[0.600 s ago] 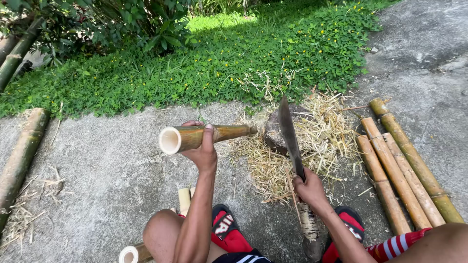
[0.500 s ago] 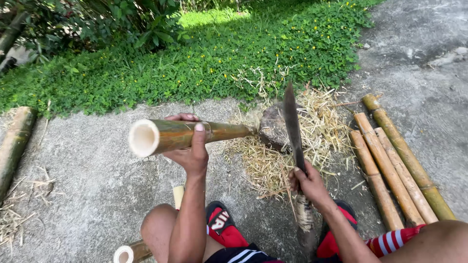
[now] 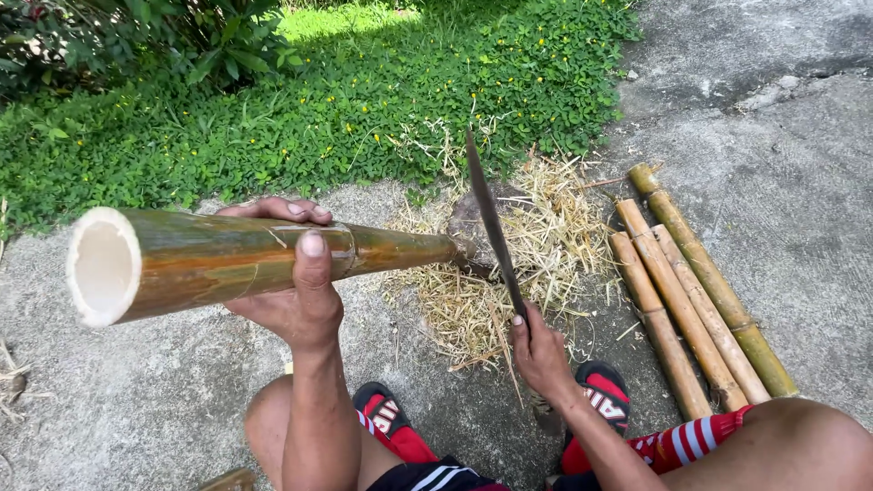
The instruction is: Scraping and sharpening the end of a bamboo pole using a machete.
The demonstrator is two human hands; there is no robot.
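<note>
Left hand (image 3: 296, 295) closes around a thick bamboo pole (image 3: 255, 259), thumb over the top, fingers wrapped behind; the grip sits near the pole's middle. The pole runs from the left of the frame toward the centre, its hollow cut end (image 3: 102, 265) large and close to the camera at far left, its narrow far end resting down on a dark chopping block (image 3: 468, 223) amid the straw-like shavings (image 3: 509, 273). Compared with half a second earlier, the open end has swung nearer and higher toward the camera, so the pole now tilts more steeply onto the block. Right hand (image 3: 541, 350) is closed on the handle of a long machete (image 3: 496, 232), blade standing upright just right of the pole's far tip, edge turned toward it; whether the blade touches the bamboo cannot be told. The blade has stayed raised over the same spot. Judged from this, the pole is being set and braced for trimming at its far end, with no cut landing yet. At the right of the frame a row of cut bamboo lengths (image 3: 691, 300) lies side by side on the concrete ground (image 3: 136, 391). Green ground cover (image 3: 273, 118) fills the upper frame. Red sandals (image 3: 600, 391) show at the bottom.
</note>
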